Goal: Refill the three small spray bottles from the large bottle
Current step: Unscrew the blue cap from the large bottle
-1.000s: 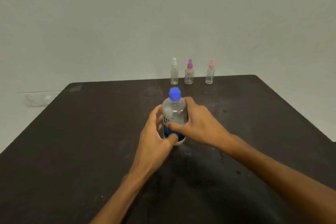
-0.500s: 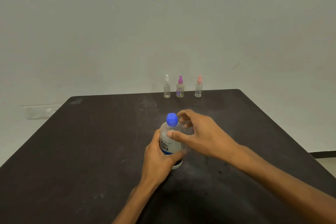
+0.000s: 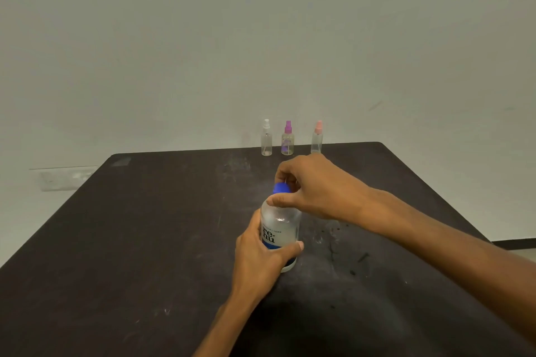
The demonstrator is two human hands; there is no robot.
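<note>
The large clear bottle (image 3: pixel 280 226) with a blue label stands upright in the middle of the dark table (image 3: pixel 145 240). My left hand (image 3: pixel 261 258) grips its lower body. My right hand (image 3: pixel 313 185) curls its fingers and thumb around the blue cap (image 3: pixel 280 188), hiding most of it. Three small spray bottles stand in a row at the table's far edge: one with a white top (image 3: pixel 266 139), one with a purple top (image 3: pixel 287 140), one with a pink top (image 3: pixel 317 138). All three are upright and capped.
A pale wall rises right behind the far edge of the table. A wall socket plate (image 3: pixel 65 178) shows at the left, below table height. The tabletop carries scuffs and small dark specks (image 3: pixel 352 265) to the right of the large bottle.
My right hand has gone from the bottle's side up onto the blue cap and closed around it. My left hand has settled lower on the bottle's body. The camera has tilted upward.
</note>
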